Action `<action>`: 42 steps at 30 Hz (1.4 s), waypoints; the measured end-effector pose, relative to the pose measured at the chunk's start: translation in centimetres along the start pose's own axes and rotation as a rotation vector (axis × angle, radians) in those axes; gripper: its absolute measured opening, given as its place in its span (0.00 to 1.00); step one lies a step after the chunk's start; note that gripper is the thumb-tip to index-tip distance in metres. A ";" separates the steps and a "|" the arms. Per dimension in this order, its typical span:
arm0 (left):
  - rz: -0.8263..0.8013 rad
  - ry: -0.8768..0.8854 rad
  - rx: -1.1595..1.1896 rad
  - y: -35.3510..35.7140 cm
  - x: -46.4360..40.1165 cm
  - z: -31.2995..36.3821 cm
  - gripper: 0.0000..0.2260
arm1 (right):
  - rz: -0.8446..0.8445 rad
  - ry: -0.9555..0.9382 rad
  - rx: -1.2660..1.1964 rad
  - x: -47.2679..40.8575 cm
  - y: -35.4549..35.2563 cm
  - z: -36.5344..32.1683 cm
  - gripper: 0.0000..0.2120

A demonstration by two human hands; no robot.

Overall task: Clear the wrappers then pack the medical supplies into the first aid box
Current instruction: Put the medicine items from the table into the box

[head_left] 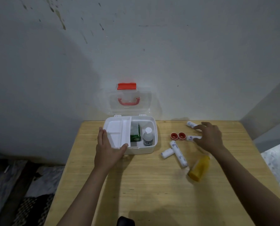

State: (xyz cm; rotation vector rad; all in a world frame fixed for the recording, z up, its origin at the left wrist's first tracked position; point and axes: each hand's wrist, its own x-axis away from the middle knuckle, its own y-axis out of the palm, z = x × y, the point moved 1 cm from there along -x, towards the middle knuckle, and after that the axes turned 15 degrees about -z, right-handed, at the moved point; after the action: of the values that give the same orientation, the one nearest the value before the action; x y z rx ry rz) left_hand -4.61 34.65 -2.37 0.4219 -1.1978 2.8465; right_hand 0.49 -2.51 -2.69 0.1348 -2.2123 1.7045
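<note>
The white first aid box (149,150) stands open at the table's back, its clear lid (130,97) leaning on the wall. Inside lie a white divided tray (118,132), a green carton (135,133) and a white bottle (148,137). My left hand (108,148) grips the box's front left corner by the tray. My right hand (209,136) hovers with spread fingers over two white bandage rolls (191,124) (190,138). Two red-capped tape rolls (178,136), two more bandage rolls (179,154) (167,153) and a yellow bottle (198,168) lie to the box's right.
The wooden table (152,185) stands in a corner against grey walls. A dark object (125,221) pokes up at the near edge. Patterned floor covering (29,201) shows to the left below the table.
</note>
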 end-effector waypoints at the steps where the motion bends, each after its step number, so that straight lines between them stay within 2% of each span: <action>1: 0.000 -0.003 0.000 0.0 0.0 0.0 0.47 | -0.071 0.038 0.050 -0.5 -0.1 1.0 0.27; 4: 0.001 -0.006 -0.007 0.0 -0.1 0.0 0.47 | -0.173 0.070 0.072 -1.9 -0.1 3.2 0.27; 6: 0.000 -0.007 -0.007 0.0 -0.1 0.1 0.47 | -0.196 0.041 0.081 -2.6 0.0 4.2 0.23; 8: 0.002 -0.007 -0.005 0.0 -0.1 0.1 0.47 | -0.216 -0.025 -0.005 -2.9 0.1 4.6 0.18; 11: 0.001 -0.008 -0.006 0.1 -0.1 0.1 0.47 | -0.199 -0.106 -0.124 -2.7 0.2 4.8 0.18; 15: 0.003 -0.018 -0.005 0.1 -0.2 0.0 0.46 | -0.087 -0.121 -0.222 -1.8 0.4 5.5 0.22; 20: 0.007 -0.016 -0.013 0.1 -0.2 0.0 0.46 | 0.101 -0.246 -0.309 0.0 0.2 4.6 0.20; 25: 0.007 -0.005 -0.002 0.1 -0.1 -0.1 0.46 | 0.283 -0.404 -0.397 2.2 -1.7 0.2 0.19; 28: 0.001 0.000 0.002 0.0 -0.1 -0.1 0.47 | 0.321 -0.518 -0.469 3.4 -3.3 -3.5 0.18; 30: -0.004 0.004 0.007 -0.1 0.0 -0.1 0.47 | 0.300 -0.592 -0.461 3.7 -4.3 -6.2 0.18; 34: -0.004 0.004 0.019 -0.1 0.0 -0.1 0.48 | 0.250 -0.675 -0.293 3.0 -5.8 -10.3 0.16; 38: 0.005 0.003 0.018 -0.1 0.2 0.1 0.48 | 0.203 -0.705 -0.169 2.3 -7.4 -11.1 0.15; 42: 0.011 0.005 0.028 0.0 0.2 0.1 0.48 | 0.179 -0.764 -0.150 2.8 -8.0 -10.4 0.15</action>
State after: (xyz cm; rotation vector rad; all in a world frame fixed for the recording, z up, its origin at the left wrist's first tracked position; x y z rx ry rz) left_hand -4.77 34.59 -2.28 0.4101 -1.1647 2.8748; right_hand 2.31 5.61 7.84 0.6644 -2.9571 1.7589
